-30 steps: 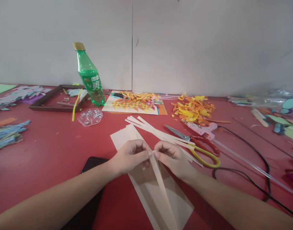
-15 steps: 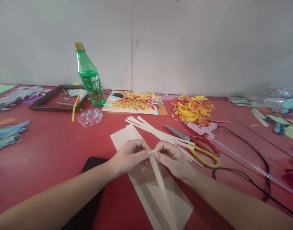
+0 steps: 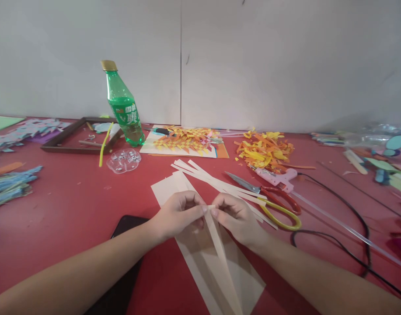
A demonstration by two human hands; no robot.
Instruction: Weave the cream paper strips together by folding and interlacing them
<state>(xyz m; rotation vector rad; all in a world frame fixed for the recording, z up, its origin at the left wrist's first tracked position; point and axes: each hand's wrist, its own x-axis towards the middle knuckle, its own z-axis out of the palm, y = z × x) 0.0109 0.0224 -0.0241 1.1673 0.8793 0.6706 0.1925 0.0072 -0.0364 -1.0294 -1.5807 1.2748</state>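
Note:
A long cream paper strip [image 3: 220, 251] is pinched at its far end by both hands. My left hand [image 3: 179, 212] grips its left edge between thumb and fingers. On the opposite edge, my right hand [image 3: 236, 216] pinches it the same way, close to the left thumb. Beneath the hands lies a larger cream paper sheet [image 3: 193, 267], set at a slant on the red table. Several cut cream strips [image 3: 203, 175] fan out just beyond the hands. Scissors [image 3: 280, 212] with one red and one yellow handle lie beside my right hand, partly under those strips.
A pink glue gun [image 3: 280, 177] with a black cord [image 3: 347, 201] lies at right. Behind are piled orange and yellow paper pieces [image 3: 266, 148], a green bottle [image 3: 124, 109], a clear tray of googly eyes [image 3: 124, 160] and a brown frame [image 3: 69, 151]. A black flat object [image 3: 128, 223] sits under my left forearm.
Both hands keep their pinch on the paper strip in the same place. Only a very slight shift of the camera view shows.

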